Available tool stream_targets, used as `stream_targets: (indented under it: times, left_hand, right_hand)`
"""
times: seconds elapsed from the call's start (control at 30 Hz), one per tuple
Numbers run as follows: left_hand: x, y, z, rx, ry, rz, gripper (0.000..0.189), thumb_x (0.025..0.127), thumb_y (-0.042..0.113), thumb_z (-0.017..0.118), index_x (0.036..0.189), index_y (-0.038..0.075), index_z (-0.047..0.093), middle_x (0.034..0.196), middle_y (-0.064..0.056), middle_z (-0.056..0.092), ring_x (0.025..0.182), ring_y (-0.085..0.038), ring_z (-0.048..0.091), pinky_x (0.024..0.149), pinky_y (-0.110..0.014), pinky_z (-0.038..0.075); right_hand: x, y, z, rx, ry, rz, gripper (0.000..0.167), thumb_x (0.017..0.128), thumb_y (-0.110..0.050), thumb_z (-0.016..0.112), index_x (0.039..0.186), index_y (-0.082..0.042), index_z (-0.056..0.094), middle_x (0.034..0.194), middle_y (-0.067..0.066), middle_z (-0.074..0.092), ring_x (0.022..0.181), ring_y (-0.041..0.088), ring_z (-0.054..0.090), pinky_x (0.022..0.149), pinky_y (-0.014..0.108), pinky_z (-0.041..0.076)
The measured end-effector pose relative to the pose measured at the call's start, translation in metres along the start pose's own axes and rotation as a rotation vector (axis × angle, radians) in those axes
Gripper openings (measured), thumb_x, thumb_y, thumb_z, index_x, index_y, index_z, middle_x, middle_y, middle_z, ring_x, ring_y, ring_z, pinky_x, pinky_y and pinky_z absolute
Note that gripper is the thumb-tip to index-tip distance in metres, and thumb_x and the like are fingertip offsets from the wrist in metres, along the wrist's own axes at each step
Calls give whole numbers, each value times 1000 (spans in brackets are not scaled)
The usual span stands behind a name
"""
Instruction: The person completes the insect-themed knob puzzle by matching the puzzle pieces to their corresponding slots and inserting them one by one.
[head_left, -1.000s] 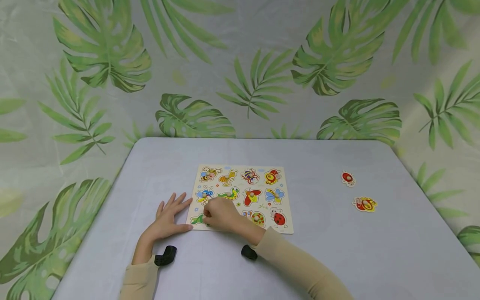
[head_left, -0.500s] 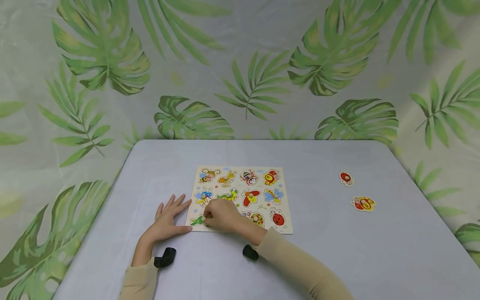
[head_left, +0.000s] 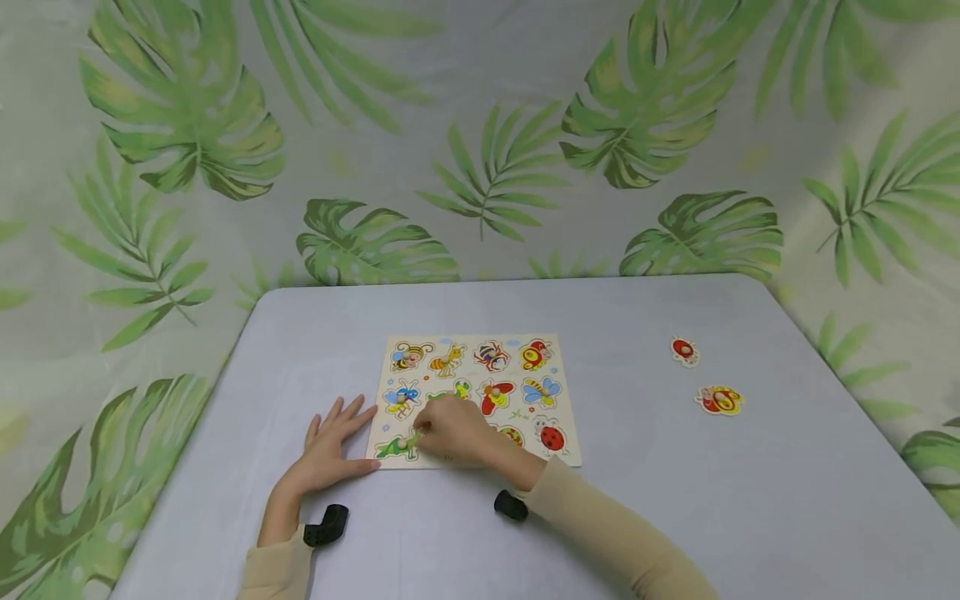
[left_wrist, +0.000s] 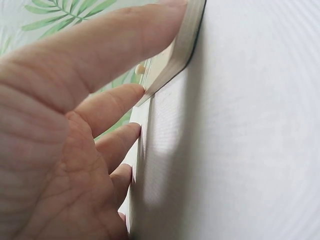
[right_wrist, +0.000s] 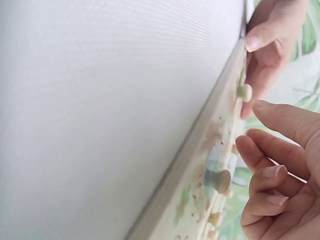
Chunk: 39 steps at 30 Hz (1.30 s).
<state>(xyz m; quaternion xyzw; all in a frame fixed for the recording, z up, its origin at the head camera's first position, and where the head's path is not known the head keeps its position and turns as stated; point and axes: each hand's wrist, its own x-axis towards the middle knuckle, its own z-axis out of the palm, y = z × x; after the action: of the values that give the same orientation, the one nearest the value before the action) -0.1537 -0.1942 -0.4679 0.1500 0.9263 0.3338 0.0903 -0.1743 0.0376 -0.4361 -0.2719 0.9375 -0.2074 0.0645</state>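
Observation:
A wooden knob puzzle board (head_left: pixel 567 408) with insect pictures lies on the table. My left hand (head_left: pixel 326 454) spreads its fingers at the board's left edge; in the left wrist view the thumb (left_wrist: pixel 150 30) rests against that edge. Over the board's lower left, my right hand (head_left: pixel 461 429) hovers just right of a green grasshopper piece (head_left: pixel 392 448), seated in the corner. In the right wrist view its fingers are loosely bent, and a gap separates them from the nearest knob (right_wrist: pixel 244 92). Nothing shows between them. The hand hides part of the bottom row.
To the right of the board, a red ladybug piece (head_left: pixel 684 351) and a red-and-yellow butterfly piece (head_left: pixel 720 400) lie loose on the pale table (head_left: pixel 630 500). Black wrist devices (head_left: pixel 327 525) sit beside both wrists. A leaf-print cloth (head_left: pixel 510 50) hangs behind the table.
My right hand has let go of the grasshopper piece's knob and shifted slightly right, so more of that piece shows. My left hand stays at the board's edge. The head view has tilted slightly.

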Motion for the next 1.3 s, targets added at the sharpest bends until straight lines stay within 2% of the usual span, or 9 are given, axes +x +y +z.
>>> stream_targets:
  times: [0.1,0.17,0.37,0.47,0.63,0.9,1.3]
  left_hand:
    - [-1,0,2,7,3,0,81,70,33,78,140,10,44,154,-20,26,144,-48,6,110,-67,-6]
    - [-1,0,2,4,7,-2,81,70,33,78,140,9,44,154,-20,26,144,-48,6,110,-67,-6]
    - [0,1,2,0,6,-11,82,70,33,79,140,9,44,154,-20,26,144,-47,5,110,-67,-7]
    - [0,1,2,3,4,-11,82,70,33,79,140,9,43,154,-20,25,144,-47,5,110,-66,-7]
    - [-1,1,1,-6,13,1,82,69,32,79,140,8,44,153,-21,26,143,-48,6,110,-67,-7]
    - [-2,2,3,-17,20,12,82,69,33,79,139,8,44,153,-22,26,143,-49,6,109,-68,-7]
    - [-2,0,3,-16,22,4,83,69,35,79,140,11,44,154,-20,25,143,-48,5,109,-68,-8]
  right_hand:
    - [-3,2,-4,18,19,3,22,77,-20,70,98,-19,75,86,-9,71,72,0,55,57,13,38]
    - [-6,3,-7,30,39,0,22,77,-21,71,99,-17,75,90,-8,73,75,1,58,60,13,41]
    - [-13,15,-17,55,84,8,21,79,-25,74,98,-16,74,87,-7,73,69,2,55,58,13,40]
    - [-16,22,-21,97,99,38,21,80,-24,73,98,-15,74,87,-5,73,72,5,58,58,15,40]
    - [-21,33,-29,147,133,66,20,80,-23,72,97,-13,74,90,-2,73,84,13,66,64,18,46]
    - [-30,50,-38,147,206,66,19,79,-22,74,95,-11,74,87,-1,74,80,15,66,63,20,46]
    - [-45,78,-57,210,282,186,18,78,-19,74,94,-11,75,89,1,74,84,19,64,61,21,42]
